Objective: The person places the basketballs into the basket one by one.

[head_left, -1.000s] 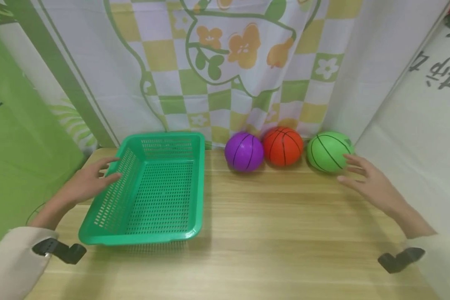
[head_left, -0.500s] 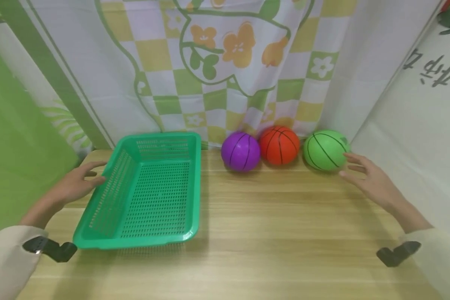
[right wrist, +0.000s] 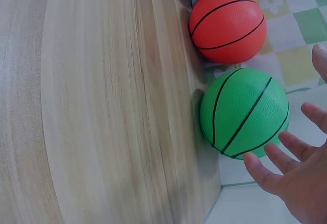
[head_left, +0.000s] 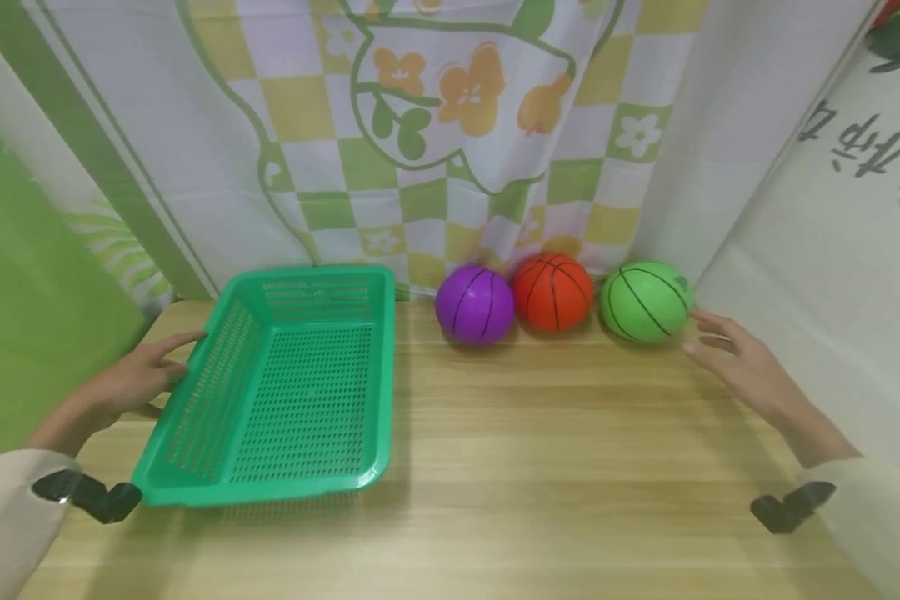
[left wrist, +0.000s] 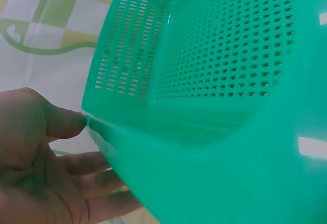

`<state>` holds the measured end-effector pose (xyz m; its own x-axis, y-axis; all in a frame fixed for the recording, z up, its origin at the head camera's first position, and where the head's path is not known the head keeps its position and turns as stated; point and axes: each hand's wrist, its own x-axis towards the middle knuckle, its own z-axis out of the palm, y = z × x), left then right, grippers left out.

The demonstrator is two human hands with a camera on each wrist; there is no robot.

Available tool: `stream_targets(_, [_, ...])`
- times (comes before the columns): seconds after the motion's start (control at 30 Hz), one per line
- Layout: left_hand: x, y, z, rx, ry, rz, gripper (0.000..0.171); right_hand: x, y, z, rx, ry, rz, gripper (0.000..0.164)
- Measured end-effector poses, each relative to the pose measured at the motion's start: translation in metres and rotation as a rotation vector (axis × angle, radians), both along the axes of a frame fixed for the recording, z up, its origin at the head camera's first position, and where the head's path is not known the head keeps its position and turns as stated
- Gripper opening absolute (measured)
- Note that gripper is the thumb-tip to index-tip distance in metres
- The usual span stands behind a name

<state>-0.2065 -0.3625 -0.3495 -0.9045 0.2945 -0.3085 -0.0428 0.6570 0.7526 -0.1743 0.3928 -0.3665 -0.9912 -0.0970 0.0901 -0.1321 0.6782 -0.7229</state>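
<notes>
In the head view, my left hand [head_left: 131,379] is at the left side of a green plastic basket [head_left: 387,392]. One fingertip meets the rim, and the other fingers lie along the outer wall, fairly straight, as the left wrist view shows. Over on the right, my right hand [head_left: 750,371] has its fingers spread beside a green ball [head_left: 647,302] with black basketball lines. In the right wrist view the fingertips are close to this ball; whether they touch it I cannot tell. A red ball [head_left: 553,292] and a purple ball [head_left: 476,306] sit left of it.
Everything stands on a wooden table [head_left: 540,483]. Behind the balls hangs a patterned curtain [head_left: 412,200] in green, yellow and white. A green cloth [head_left: 37,275] borders the left side, and a white cloth with writing [head_left: 825,275] borders the right.
The left hand has moved left and down along the basket's left side, its fingers coming to the outer wall. The right hand stays beside the green ball. The whole view has shifted slightly.
</notes>
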Motion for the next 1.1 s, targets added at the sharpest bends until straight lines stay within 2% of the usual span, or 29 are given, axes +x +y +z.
stream_targets(0.2, [0.001, -0.005, -0.004, 0.093, -0.054, 0.016, 0.064, -0.009, 0.006, -0.006, -0.023, -0.027, -0.006, 0.071])
stream_targets(0.37, [0.0, -0.005, -0.005, 0.153, -0.088, 0.036, 0.066, -0.017, 0.011, -0.013, -0.098, -0.04, -0.011, 0.069])
stream_targets(0.6, [0.002, -0.007, -0.01, 0.19, -0.11, 0.052, 0.066, -0.023, 0.014, -0.02, -0.199, -0.087, -0.01, 0.074])
stream_targets(0.77, [0.004, -0.011, -0.014, 0.21, -0.117, 0.076, 0.066, -0.028, 0.018, -0.022, -0.26, -0.132, 0.04, 0.08])
stream_targets(1.0, [0.001, -0.01, -0.014, 0.198, -0.121, 0.078, 0.066, -0.035, 0.031, -0.026, -0.195, -0.164, 0.076, 0.089])
stream_targets(1.1, [0.0, -0.008, -0.014, 0.199, -0.127, 0.076, 0.066, -0.038, 0.037, -0.027, -0.203, -0.173, 0.09, 0.092])
